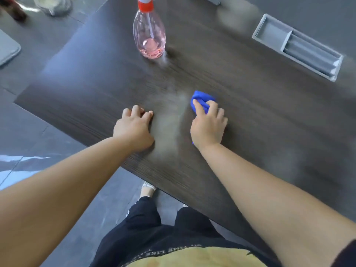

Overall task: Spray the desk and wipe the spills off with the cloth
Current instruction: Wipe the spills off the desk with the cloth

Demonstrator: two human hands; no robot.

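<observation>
One desk (96, 93), rigid and dark-grained, lay under both grips. One spray bottle (149, 35) stood upright well beyond the left grip (133, 130) — clear plastic, a little pink liquid at the bottom; judged light, smooth, best taken at the neck. One blue cloth (202, 99) sat bunched under the right grip (209, 128), which was curled round it — judged soft, compressible, best held as a wad. The left grip rested on the desk, loosely bent, holding nothing.

A clear spray bottle (149, 35) of pink liquid stood upright on the dark woodgrain desk (260, 132); the bunched blue cloth (202, 98) lay nearer, beside a pale smear (179, 108).
</observation>
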